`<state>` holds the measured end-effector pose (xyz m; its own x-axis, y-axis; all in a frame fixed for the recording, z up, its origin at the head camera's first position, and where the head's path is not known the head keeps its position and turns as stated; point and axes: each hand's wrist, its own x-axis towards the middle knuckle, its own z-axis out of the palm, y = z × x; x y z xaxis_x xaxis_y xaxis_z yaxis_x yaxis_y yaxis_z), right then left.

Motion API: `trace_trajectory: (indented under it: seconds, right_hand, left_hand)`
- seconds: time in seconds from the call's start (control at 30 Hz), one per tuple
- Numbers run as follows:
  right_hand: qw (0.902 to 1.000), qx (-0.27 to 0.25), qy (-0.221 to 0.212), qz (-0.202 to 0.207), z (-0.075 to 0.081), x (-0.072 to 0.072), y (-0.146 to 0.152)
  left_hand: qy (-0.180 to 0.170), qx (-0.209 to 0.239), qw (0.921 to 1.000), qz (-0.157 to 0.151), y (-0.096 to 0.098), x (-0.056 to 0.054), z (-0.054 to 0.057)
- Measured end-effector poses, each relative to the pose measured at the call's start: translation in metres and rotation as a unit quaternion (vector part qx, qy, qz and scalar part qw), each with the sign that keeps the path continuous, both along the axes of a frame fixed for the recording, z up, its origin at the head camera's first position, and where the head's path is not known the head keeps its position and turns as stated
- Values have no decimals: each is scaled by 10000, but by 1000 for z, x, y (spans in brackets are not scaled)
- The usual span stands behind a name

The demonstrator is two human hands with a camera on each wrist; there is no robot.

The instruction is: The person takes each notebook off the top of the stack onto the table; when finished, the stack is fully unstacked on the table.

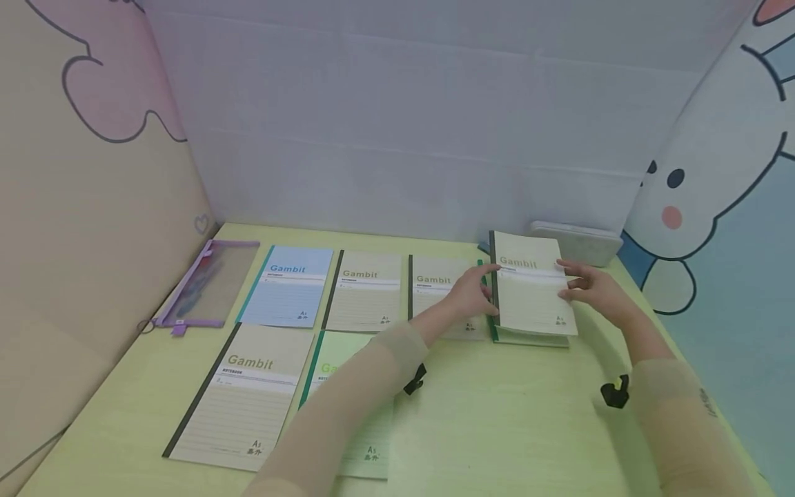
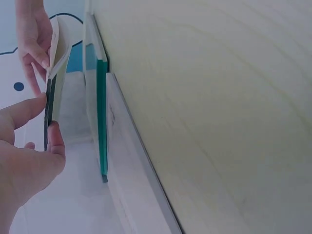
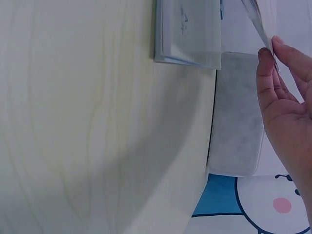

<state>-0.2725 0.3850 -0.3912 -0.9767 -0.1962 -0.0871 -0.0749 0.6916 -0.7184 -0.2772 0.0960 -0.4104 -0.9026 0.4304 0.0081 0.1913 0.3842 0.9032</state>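
Note:
A cream notebook (image 1: 531,304) with a black spine and "Gambit" on its cover is held up at the right of the table. My left hand (image 1: 472,293) pinches it by the spine between thumb and fingers. On the opposite edge, my right hand (image 3: 287,97) pinches the pages, which bow a little in the left wrist view. Just beneath lies green-spined notebook material (image 2: 101,122), apart from the held notebook; how many lie there is hidden. Beside it is another black-spined notebook (image 1: 431,304), partly covered by my left hand.
Left of these lie a beige notebook (image 1: 366,297) and a blue one (image 1: 298,290). Nearer are a large cream notebook (image 1: 248,400) and a green one (image 1: 366,435), partly behind my left arm. A purple-edged zip pouch (image 1: 217,286) is far left; a grey case (image 1: 590,245) stands back right.

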Motion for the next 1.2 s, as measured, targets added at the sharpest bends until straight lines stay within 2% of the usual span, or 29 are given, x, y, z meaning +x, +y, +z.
trace_trajectory:
  seconds: [0.13, 0.3, 0.47, 0.8, 0.97, 1.2]
  right_hand:
    - [9999, 125, 47, 44, 9, 0, -7]
    - [9995, 306, 56, 14, 22, 2, -16]
    - [9997, 124, 167, 90, 34, 4, -27]
    - [9992, -127, 304, 228, 64, 20, -57]
    - [9971, -311, 587, 378, 72, 32, -69]
    - [9909, -265, 1019, 841, 77, 50, -85]
  left_hand:
    - [-174, 127, 9998, 11, -5, -3, 7]
    - [-326, 464, 9983, -144, -14, -6, 19]
    - [-504, 647, 9962, -287, -26, -3, 32]
    - [-408, 636, 9966, -320, -58, 6, 58]
    - [-448, 685, 9960, -365, -76, 15, 66]
    - [-298, 766, 9940, -726, -101, 30, 70]
